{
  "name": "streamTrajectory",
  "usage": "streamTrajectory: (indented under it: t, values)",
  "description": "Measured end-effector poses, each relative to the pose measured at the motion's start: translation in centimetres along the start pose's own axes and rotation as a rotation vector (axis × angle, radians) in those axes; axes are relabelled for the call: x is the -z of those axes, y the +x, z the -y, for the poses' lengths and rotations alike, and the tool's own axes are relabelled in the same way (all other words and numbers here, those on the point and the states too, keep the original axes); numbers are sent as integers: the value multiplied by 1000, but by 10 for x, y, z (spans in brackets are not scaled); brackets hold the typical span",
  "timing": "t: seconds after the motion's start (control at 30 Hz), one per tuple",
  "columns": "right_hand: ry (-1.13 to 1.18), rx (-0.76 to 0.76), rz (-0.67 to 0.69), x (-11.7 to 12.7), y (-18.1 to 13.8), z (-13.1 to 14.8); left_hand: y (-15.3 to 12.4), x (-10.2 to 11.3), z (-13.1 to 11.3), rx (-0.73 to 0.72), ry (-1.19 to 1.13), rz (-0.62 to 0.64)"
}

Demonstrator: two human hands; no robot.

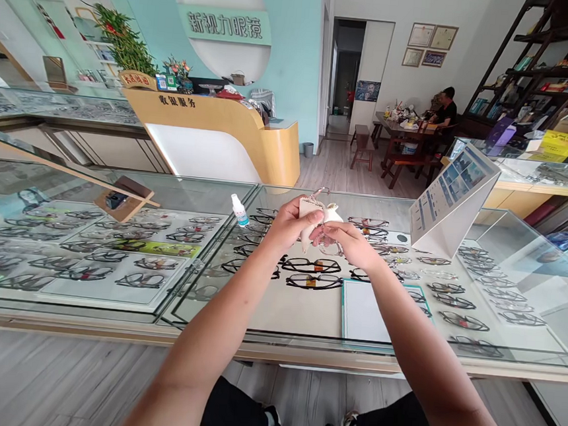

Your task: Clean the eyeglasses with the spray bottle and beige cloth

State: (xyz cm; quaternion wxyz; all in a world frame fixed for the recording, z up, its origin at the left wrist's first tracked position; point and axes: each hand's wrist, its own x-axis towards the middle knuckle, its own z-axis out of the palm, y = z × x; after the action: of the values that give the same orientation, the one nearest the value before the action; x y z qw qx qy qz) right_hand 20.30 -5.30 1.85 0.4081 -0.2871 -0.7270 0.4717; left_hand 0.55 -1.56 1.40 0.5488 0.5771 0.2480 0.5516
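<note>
Above the glass display counter [275,312], my left hand [290,223] is closed on a cream cloth [309,210] with a zigzag edge. My right hand [349,238] pinches the same cloth from the other side, fingertips close to the left ones. A thin curved temple of a pair of glasses [322,191] sticks up behind the cloth; its lenses are mostly hidden by cloth and fingers. Left of my hands, a small white spray bottle [239,210] stands on the glass. Under the glass, several spectacle frames [312,265] lie in rows.
A folded display card [452,198] stands on the counter at right. A wooden stand [125,199] is at left. A white sheet with a teal border [367,313] lies near the front edge. Beyond are a cashier desk [213,117] and a person [446,111] seated at a table.
</note>
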Motion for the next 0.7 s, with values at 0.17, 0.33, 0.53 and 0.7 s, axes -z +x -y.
streamTrajectory:
  t: [0.17,0.33,0.53,0.7]
  values:
    - [7,-13,-17,1,1,-3,7,6,7,-28,24,-67]
    - [-19,10,-56,3,2,-3,13,14,8,-28,25,-36]
    - [29,-21,-57,7,2,-2,12,28,-1,102,31,104]
    - [46,-35,-43,8,1,0,8,30,-5,73,47,162]
